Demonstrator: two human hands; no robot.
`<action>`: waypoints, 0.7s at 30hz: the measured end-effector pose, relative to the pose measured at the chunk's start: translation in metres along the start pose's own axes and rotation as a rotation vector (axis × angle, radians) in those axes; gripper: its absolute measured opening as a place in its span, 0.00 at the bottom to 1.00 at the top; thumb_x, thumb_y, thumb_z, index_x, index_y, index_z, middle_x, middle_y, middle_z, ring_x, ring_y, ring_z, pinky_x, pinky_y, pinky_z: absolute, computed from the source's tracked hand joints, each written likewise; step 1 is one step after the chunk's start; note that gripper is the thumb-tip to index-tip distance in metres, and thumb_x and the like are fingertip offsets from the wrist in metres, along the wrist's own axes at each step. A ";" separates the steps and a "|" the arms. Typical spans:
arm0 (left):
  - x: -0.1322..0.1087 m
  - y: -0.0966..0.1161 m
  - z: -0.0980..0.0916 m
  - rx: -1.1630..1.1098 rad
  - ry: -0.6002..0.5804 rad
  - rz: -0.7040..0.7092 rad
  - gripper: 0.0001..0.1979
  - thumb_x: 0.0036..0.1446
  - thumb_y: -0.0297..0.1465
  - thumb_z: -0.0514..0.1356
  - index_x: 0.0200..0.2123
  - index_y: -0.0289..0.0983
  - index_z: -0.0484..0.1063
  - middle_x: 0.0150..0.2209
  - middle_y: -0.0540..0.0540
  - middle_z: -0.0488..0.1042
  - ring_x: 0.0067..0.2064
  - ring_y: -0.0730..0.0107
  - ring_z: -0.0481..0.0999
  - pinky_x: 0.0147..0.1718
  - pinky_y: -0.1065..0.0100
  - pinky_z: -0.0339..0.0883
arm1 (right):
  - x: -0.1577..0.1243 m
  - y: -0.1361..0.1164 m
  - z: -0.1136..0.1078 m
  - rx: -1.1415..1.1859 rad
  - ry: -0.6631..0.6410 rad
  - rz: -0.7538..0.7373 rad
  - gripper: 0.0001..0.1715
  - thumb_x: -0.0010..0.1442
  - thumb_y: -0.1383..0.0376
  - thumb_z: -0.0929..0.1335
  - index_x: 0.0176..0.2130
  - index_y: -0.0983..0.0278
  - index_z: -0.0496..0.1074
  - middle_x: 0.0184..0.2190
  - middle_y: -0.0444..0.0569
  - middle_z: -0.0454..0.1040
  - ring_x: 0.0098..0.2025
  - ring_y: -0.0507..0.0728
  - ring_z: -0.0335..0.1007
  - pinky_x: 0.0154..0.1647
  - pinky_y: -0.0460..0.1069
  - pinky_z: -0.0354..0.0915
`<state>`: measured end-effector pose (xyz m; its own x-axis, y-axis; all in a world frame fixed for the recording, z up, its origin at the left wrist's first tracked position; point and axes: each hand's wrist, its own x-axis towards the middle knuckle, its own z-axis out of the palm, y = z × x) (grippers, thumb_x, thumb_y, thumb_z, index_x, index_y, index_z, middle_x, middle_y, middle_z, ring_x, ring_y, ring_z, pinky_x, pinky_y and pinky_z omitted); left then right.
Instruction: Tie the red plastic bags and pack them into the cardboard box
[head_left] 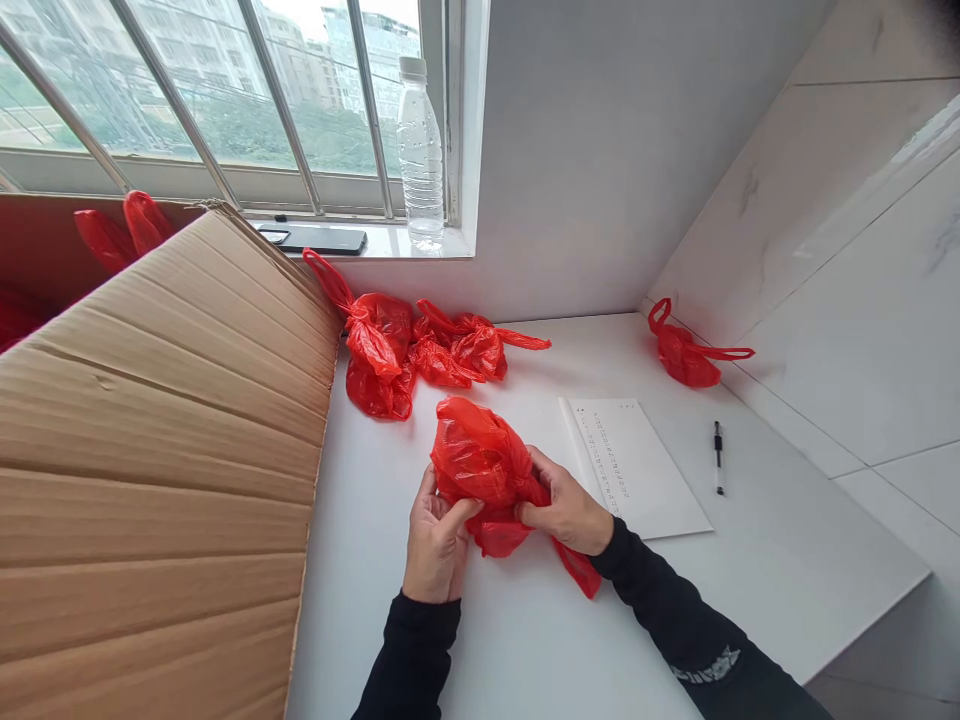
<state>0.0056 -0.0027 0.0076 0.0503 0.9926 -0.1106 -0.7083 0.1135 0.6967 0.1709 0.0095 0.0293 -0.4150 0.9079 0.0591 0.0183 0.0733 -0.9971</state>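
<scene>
Between my hands is a crumpled red plastic bag [480,455], held up over the white table [375,620]. My left hand [439,540] grips its lower left side, thumb pressed on the front. My right hand [566,505] pinches the bag on its right, where the plastic gathers; a loose red end hangs below that wrist. Whatever the bag contains is hidden by the plastic. Behind it lie a larger knotted red bag [381,345] and another red bag [469,345], touching each other. A smaller red bag [686,355] with looped handles sits at the back right corner.
A tall cardboard box [172,450] stands at the left, with red bags [120,230] inside. A paper booklet [637,465] and a black pen [718,458] lie on the right. On the windowsill are a water bottle [420,150] and a phone [322,239]. Walls border the back and right.
</scene>
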 end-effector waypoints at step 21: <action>-0.002 -0.004 0.007 0.181 -0.038 0.043 0.24 0.49 0.34 0.69 0.49 0.38 0.68 0.41 0.43 0.78 0.41 0.58 0.79 0.38 0.63 0.72 | 0.000 -0.002 0.002 -0.075 0.203 -0.041 0.17 0.62 0.60 0.67 0.50 0.62 0.70 0.44 0.49 0.75 0.45 0.58 0.72 0.49 0.52 0.68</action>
<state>0.0132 -0.0048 0.0097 0.0517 0.9972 -0.0531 -0.5724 0.0732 0.8167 0.1693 0.0082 0.0309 -0.2252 0.9674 0.1157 0.0760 0.1358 -0.9878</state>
